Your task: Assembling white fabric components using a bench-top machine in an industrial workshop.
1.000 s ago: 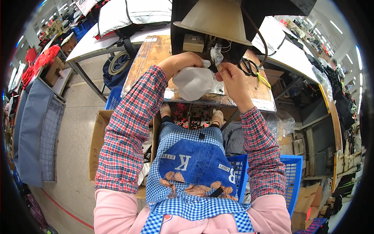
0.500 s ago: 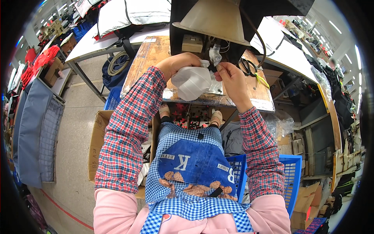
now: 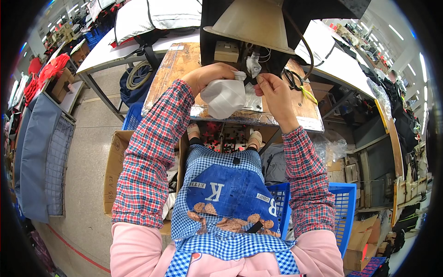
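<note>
My left hand (image 3: 210, 77) is closed on a piece of thin white fabric (image 3: 222, 100), which hangs in a loose bulge over the front of the wooden worktable. Opposite it, my right hand (image 3: 274, 92) pinches with thumb and forefinger at a small black strip (image 3: 250, 80). Both hands are at the working head of a black machine (image 3: 212, 34), just below a part wrapped in silvery film (image 3: 253, 65). Above them sits a beige cone-shaped cover (image 3: 249, 25). The strip's far end, close to the machine, is hard to make out.
The worn wooden worktable (image 3: 177, 62) has a switch box (image 3: 226, 51) at its back. Black and yellow ties (image 3: 308, 94) lie to the right. A cardboard box (image 3: 115, 171) stands at my left, and a blue plastic basket (image 3: 344, 203) at my right. White tables flank the machine.
My left hand has drawn the white fabric slightly left, away from the machine's head, and its bulge has changed shape. My right hand keeps its pinch in nearly the same spot.
</note>
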`<state>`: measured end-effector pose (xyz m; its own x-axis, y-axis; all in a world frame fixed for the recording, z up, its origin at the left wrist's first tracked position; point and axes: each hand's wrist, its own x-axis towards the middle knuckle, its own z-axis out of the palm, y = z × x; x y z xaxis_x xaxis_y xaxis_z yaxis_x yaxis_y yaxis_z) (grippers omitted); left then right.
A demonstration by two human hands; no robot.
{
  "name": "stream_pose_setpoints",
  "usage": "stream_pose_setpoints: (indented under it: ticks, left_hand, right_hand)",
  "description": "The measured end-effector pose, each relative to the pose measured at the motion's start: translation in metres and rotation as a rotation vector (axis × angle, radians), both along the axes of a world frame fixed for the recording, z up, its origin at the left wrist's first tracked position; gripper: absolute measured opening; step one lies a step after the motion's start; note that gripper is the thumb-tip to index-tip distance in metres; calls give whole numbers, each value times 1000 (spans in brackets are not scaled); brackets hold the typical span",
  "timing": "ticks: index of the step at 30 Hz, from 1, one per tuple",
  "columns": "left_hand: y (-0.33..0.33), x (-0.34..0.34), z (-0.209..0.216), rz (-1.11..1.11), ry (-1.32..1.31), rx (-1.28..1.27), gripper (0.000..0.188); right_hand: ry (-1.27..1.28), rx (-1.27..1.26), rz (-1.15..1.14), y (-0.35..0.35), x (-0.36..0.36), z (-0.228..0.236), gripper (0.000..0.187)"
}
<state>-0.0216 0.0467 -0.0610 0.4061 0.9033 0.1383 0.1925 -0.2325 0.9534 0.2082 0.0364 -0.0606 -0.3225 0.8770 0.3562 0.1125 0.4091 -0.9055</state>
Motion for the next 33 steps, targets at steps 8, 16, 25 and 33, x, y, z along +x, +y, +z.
stream_pose_setpoints:
  ticks: [8,16,25,33]
  left_hand:
    - [-9,6,10,24,-229,-353,42]
    - [-14,2,10,5,-234,-359,40]
    - [-97,21,-32,-204,-476,-524,31]
    - [-182,-6,-8,330,350,274,42]
  right_hand:
    - [47,-38,23,0,3,0,22]
    - [117,-131,82,3,3,-3,24]
    - [479,-600,236,-92,-10,-28,17]
    - [348,-475,282,-133,-32,-37,14]
